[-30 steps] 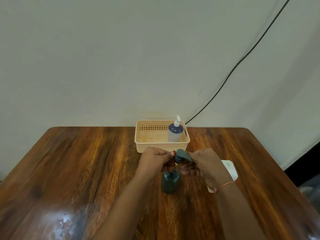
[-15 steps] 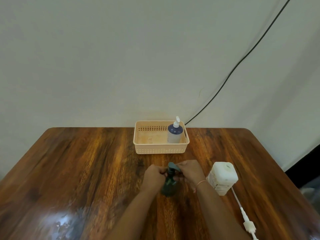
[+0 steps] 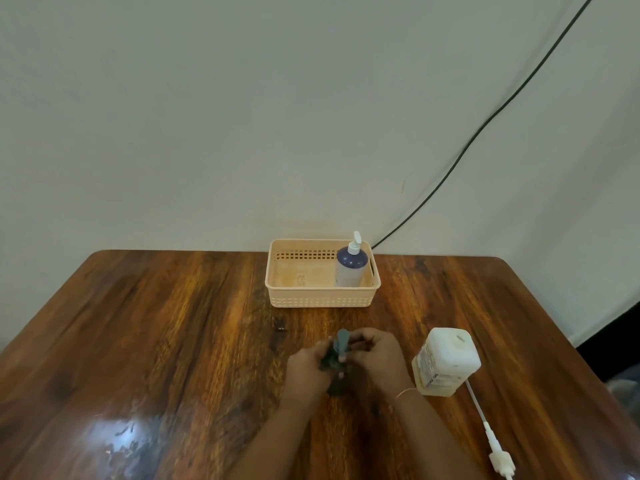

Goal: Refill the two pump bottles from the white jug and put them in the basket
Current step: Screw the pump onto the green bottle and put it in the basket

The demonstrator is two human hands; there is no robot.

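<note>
A dark green pump bottle [image 3: 335, 385] stands on the wooden table [image 3: 173, 341], mostly hidden between my hands. My left hand [image 3: 306, 370] wraps its body. My right hand [image 3: 375, 356] grips its grey-green pump head [image 3: 343, 341] at the top. The white jug [image 3: 446, 362] stands just right of my right hand, its top open. A beige basket [image 3: 322, 296] sits at the far edge, holding a navy pump bottle with a white pump [image 3: 350, 268] upright in its right end.
A white pump with a long tube [image 3: 491, 441] lies on the table in front of the jug, near the front right. A black cable [image 3: 485, 123] runs down the wall behind the basket.
The green bottle came down from mid-air onto the table and my hands drew nearer to me. My right hand has turned the pump head, which now points away from me.
</note>
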